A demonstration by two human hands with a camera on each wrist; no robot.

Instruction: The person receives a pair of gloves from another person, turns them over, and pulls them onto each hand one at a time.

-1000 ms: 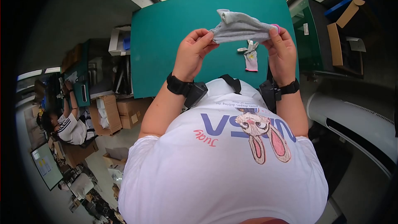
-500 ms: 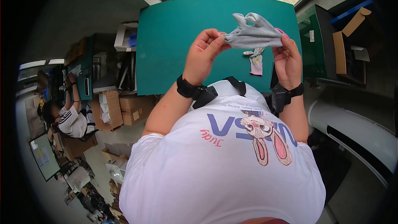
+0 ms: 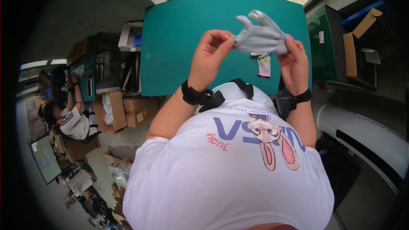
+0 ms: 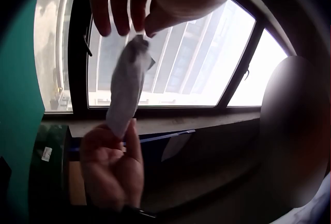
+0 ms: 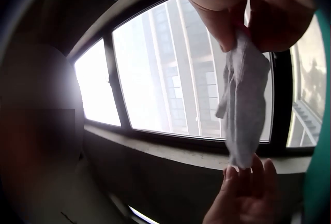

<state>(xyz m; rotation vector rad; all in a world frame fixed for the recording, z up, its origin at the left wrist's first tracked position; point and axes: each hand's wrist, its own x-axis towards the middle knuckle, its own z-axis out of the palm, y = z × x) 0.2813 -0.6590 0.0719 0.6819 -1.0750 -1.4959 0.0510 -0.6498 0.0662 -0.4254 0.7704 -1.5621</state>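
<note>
A light grey knit glove (image 3: 260, 36) with a pink cuff edge is stretched between both hands above the green table (image 3: 183, 59). My left hand (image 3: 209, 57) pinches its left end between thumb and fingers. At the pink cuff, my right hand (image 3: 294, 66) grips the other end. Two glove fingers stick up at the top. Below it on the table lies a second glove (image 3: 264, 65), pale with a yellow mark and pink edge, partly covered by the held one. In the right wrist view the held glove (image 5: 245, 94) hangs between both hands.
An open cardboard box (image 3: 355, 55) stands to the right of the table, a white box (image 3: 128, 36) to its left. Another person (image 3: 74, 121) sits at a separate desk on the far left. Windows (image 4: 170, 63) rise beyond the table.
The held glove has been turned and spread, so its fingers stand up more distinctly. Both hands have shifted slightly right in the head view and still hold it.
</note>
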